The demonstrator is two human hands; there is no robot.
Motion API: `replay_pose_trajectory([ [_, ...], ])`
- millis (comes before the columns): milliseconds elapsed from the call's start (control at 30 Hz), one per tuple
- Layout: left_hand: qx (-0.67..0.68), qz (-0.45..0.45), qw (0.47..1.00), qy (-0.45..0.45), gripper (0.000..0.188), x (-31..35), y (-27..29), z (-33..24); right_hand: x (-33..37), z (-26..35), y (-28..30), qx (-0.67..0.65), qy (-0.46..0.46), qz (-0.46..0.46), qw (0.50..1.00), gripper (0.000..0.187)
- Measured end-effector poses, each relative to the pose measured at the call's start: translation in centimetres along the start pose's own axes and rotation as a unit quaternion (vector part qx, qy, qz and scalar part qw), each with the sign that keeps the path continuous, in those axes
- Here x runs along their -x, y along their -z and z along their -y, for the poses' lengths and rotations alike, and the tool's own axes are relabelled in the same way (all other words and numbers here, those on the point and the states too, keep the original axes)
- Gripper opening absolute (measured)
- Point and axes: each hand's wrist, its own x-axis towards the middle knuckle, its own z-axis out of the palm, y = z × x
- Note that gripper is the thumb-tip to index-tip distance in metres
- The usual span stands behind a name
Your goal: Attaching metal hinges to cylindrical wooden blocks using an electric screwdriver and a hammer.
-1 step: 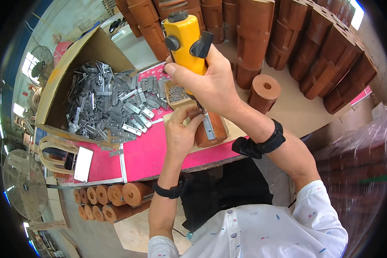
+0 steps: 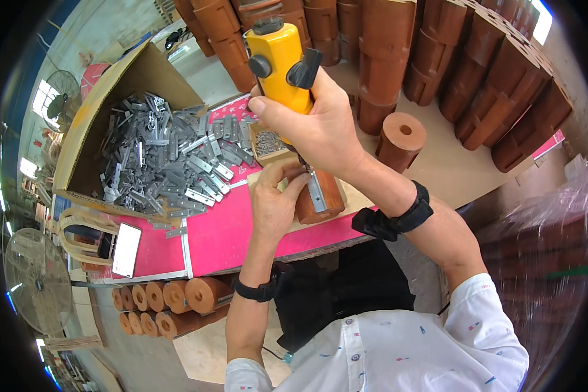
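Note:
My right hand (image 2: 323, 127) is wrapped round a yellow power screwdriver (image 2: 279, 68), which stands nearly upright with its bit pointing down. Below it, a reddish-brown wooden piece (image 2: 330, 212) lies on a pale board, with a narrow grey metal plate (image 2: 317, 194) along its top. The fingers of my left hand (image 2: 273, 199) are pinched together at the far end of that plate, right by the bit. Whatever they hold is too small and hidden to make out. Just beyond, a small box of screws (image 2: 268, 142) sits partly behind the screwdriver.
A cardboard box (image 2: 88, 153) on its side spills loose metal plates (image 2: 170, 157) onto the pink tabletop (image 2: 225, 242). One brown wooden cylinder (image 2: 402, 137) stands at right, before tall stacks (image 2: 385, 59). A phone (image 2: 127, 249) leans at the left edge. More cylinders (image 2: 202, 294) lie below the table.

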Motion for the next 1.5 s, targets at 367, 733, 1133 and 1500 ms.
replay_pose_trajectory([
  [367, -0.03, -0.004, 0.999, -0.033, 0.022, -0.1, -0.2, 0.1, 0.2, 0.2, 0.2, 0.029, 0.007, 0.004, 1.0, 0.039],
  [733, -0.034, -0.014, 0.999, -0.032, 0.018, -0.1, -0.3, -0.7, 0.5, -0.1, 0.3, 0.054, 0.017, 0.008, 0.998, 0.04],
  [1133, -0.147, 0.203, 0.968, -0.033, 0.115, 1.2, 1.1, -0.7, 0.9, 0.0, 0.0, 0.045, 0.0, 0.04, 0.998, 0.045],
  [1500, -0.103, 0.171, 0.98, 0.007, 0.117, 1.3, 0.5, -0.2, 1.0, -0.5, 0.1, 0.032, 0.016, 0.044, 0.998, 0.044],
])
